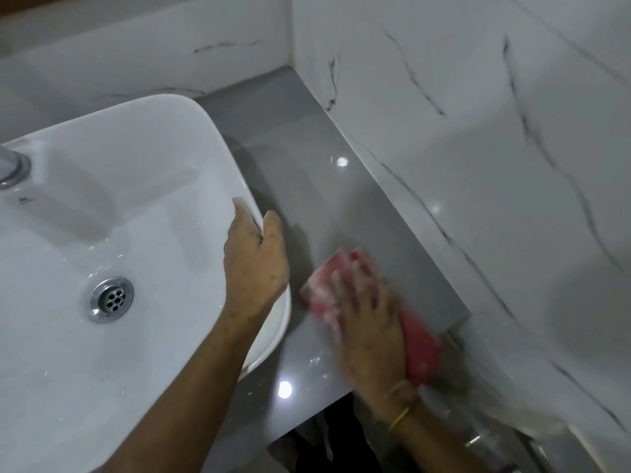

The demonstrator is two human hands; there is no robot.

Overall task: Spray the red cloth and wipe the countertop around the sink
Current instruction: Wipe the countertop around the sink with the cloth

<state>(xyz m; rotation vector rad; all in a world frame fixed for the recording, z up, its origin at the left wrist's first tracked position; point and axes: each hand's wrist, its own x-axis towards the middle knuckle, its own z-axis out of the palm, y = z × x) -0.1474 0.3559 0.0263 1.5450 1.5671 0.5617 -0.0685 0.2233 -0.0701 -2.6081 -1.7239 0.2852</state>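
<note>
Right hand [367, 322] pressed flat, fingers spread, on the red cloth [418, 346], blurred, on the grey desk [307, 172] between sink [112, 138] and marble wall [478, 131], near the front edge. Left hand [254, 261] hooked over the sink's right rim, thumb inside, fingers outside. Drain [111, 299] and tap [8, 165] at left.
</note>
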